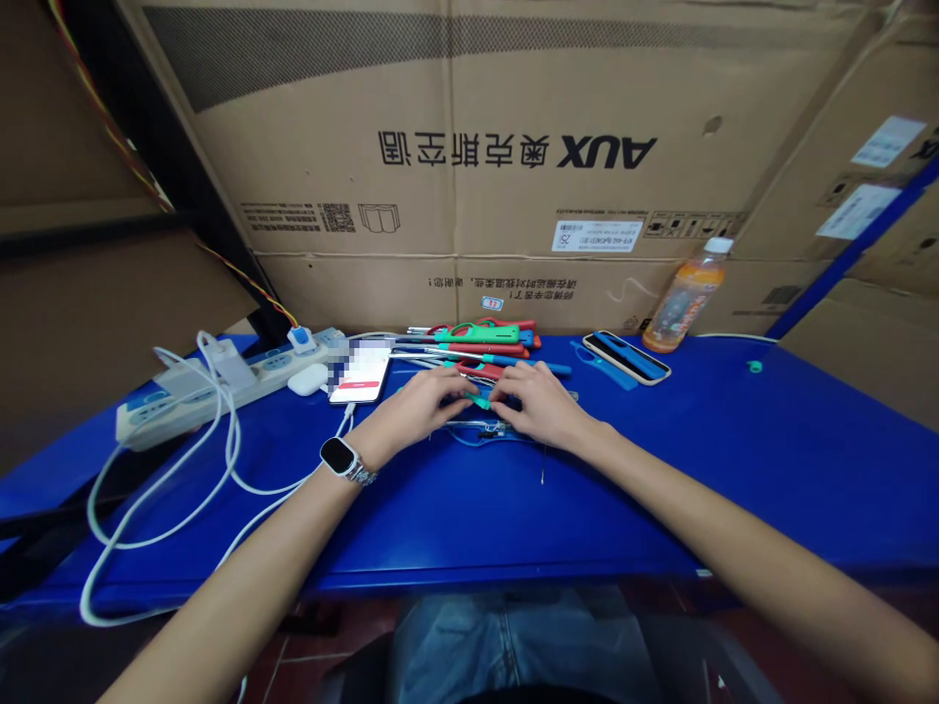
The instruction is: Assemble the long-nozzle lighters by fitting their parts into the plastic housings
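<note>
Both my hands meet over the middle of the blue table. My left hand, with a smartwatch on the wrist, and my right hand pinch a small teal part between their fingertips. Under them lies a blue long-nosed lighter with a thin metal tube. Just behind the hands sits a pile of red, green and blue lighters.
At the left are a white power strip with trailing white cables, an earbud case and a lit phone. Another phone and an orange drink bottle stand at the right. Cardboard boxes wall the back.
</note>
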Available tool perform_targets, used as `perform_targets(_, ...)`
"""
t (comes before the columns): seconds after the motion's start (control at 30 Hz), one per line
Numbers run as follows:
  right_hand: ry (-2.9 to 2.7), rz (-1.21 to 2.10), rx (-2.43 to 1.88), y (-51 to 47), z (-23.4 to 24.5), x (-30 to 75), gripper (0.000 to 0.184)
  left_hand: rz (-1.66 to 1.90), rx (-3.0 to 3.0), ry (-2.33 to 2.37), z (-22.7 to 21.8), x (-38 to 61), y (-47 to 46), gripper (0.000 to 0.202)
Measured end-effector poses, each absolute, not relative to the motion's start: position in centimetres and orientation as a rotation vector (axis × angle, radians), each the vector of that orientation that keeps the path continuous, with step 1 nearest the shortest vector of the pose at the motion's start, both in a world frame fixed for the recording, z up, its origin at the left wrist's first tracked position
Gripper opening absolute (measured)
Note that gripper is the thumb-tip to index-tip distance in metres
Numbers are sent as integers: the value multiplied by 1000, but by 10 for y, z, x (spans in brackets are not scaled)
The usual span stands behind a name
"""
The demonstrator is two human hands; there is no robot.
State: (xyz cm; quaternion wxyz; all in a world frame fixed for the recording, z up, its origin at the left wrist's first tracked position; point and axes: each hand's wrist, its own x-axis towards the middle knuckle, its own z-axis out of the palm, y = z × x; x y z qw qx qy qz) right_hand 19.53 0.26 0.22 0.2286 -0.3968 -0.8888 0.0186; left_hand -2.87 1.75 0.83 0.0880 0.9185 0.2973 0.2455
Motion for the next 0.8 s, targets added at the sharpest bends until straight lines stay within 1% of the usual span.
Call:
perform_targets(0.1,-2470,24,-1079,2,1,193,10,753,2725,895,6,-29,18,14)
perform_targets(0.23,-2444,26,-1099,2,-1,191,9,744,2686,960,6,-29,20,15)
perform_targets(0.33,-2367,111,-1094,1,0,192,12,798,2666,1002,9,-34,17,18)
perform_targets(0.43,-2390,260,-1071,0,2,192,11,864,2609,1034,15,-41,13,15)
perform_targets(0.57,-2450,426,-1073,1,4,190,6,866,2564,1037,18,-46,10,14)
perform_targets(0.67,-2451,461,-1112,3,4,187,4,834,2555,1022,16,-45,10,14)
perform_targets(0.8,-2440,464,-1107,5,2,186,8,823,2557,994,16,-42,8,13)
